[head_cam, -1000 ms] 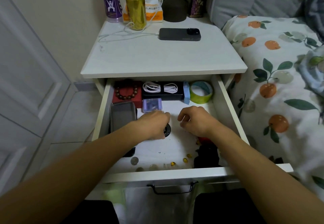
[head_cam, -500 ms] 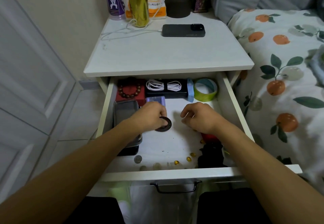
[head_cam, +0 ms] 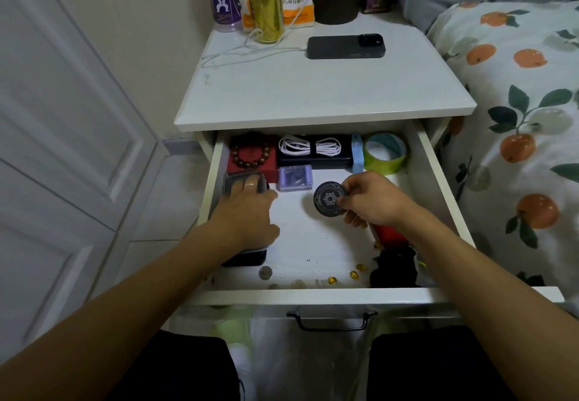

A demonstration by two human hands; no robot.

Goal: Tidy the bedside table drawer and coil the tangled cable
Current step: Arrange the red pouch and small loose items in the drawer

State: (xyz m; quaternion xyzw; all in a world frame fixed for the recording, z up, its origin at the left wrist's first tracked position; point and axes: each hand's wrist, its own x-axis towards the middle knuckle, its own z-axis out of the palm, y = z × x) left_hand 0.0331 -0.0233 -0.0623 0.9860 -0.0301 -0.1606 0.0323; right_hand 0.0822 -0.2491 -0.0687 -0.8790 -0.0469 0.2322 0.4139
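The white bedside drawer (head_cam: 438, 187) stands pulled out. My right hand (head_cam: 372, 201) pinches a round black disc (head_cam: 329, 199) with a pale pattern, held just above the drawer floor. My left hand (head_cam: 247, 212) rests flat on a dark rectangular case (head_cam: 247, 178) at the drawer's left side, fingers spread. At the back, a coiled white cable (head_cam: 310, 146) lies on a black box. Beside it are a red box with a bead bracelet (head_cam: 252, 156), a small purple box (head_cam: 295, 177) and a roll of green tape (head_cam: 384, 153).
Coins and amber beads (head_cam: 354, 274) lie along the drawer's front, with a red item and black clump (head_cam: 394, 264) at the right. On top are a phone (head_cam: 346, 46) with a loose white cable, a gold can (head_cam: 265, 5) and a dark pot. The bed adjoins on the right.
The disc has passed from my left hand to my right, which now holds it up. My left hand has moved left onto the dark case.
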